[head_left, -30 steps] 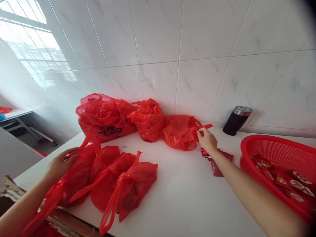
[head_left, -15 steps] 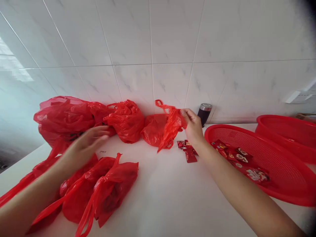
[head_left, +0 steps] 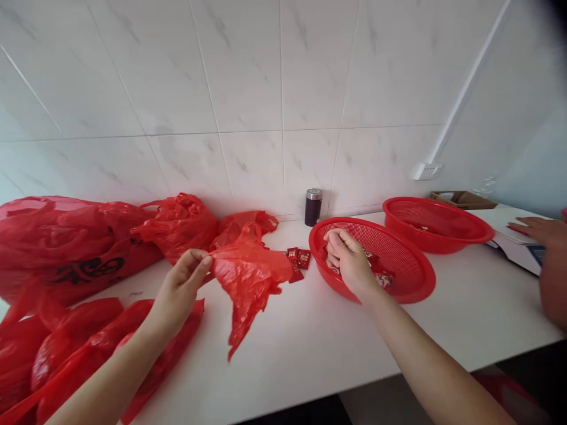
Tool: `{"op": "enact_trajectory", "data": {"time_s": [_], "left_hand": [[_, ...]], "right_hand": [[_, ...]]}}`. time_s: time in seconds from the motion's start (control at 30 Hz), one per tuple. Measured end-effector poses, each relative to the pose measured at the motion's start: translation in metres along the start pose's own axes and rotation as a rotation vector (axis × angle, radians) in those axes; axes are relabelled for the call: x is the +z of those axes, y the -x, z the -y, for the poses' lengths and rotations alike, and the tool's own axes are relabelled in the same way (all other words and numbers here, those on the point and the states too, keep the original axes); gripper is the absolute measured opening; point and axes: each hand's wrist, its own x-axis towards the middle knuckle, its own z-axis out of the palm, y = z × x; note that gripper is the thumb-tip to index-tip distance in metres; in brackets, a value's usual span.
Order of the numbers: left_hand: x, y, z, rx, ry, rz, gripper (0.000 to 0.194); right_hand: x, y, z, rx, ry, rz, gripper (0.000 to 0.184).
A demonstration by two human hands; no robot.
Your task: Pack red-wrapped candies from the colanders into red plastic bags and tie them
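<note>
My left hand (head_left: 188, 277) pinches the edge of a thin red plastic bag (head_left: 252, 271) between thumb and fingers. The bag hangs loose and crumpled over the white table. My right hand (head_left: 348, 257) is over the near left part of a red mesh basket (head_left: 410, 265), its fingers curled closed. What they hold, if anything, is hidden. Small red packets (head_left: 383, 279) lie in the basket around that hand. More red packets (head_left: 297, 260) lie on the table just left of the basket.
Filled red bags (head_left: 101, 236) stand along the wall, with tied ones (head_left: 93, 348) at front left. A dark tumbler (head_left: 313, 208) stands behind the basket. Farther right are a second red basket (head_left: 438, 227), a brown tray (head_left: 465, 199), a scale (head_left: 509, 236) and another person's hand (head_left: 540, 229).
My view has turned right. The loose red bag has passed from my right hand to my left. My right hand has moved into the basket, and the scale and other person's hand have come into view.
</note>
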Motion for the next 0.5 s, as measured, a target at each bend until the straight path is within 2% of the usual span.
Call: {"op": "enact_trajectory", "data": {"time_s": [0.1,0.23,0.3,0.33,0.37,0.43,0.5], "left_hand": [[0.013,0.011,-0.001,-0.004,-0.002,0.036,0.018],[0.049,0.027,-0.005,0.118,-0.169,0.168,0.011],[0.063,0.033,-0.008,0.206,-0.338,0.252,0.011],[0.067,0.036,-0.010,0.242,-0.410,0.274,0.011],[0.070,0.039,-0.012,0.267,-0.467,0.283,0.012],[0.068,0.048,-0.015,0.277,-0.549,0.347,0.013],[0.059,0.062,-0.012,0.287,-0.630,0.521,0.020]], "right_hand": [[-0.010,0.005,0.007,-0.006,0.100,0.069,0.027],[0.014,0.020,0.021,-0.198,0.195,0.182,0.029],[0.028,0.033,0.023,-0.269,0.289,0.391,0.041],[0.032,0.040,0.023,-0.255,0.351,0.523,0.049],[0.034,0.047,0.021,-0.200,0.411,0.652,0.054],[0.025,0.059,0.016,0.014,0.474,0.884,0.050],[0.003,0.068,0.015,0.251,0.448,1.064,0.040]]}}
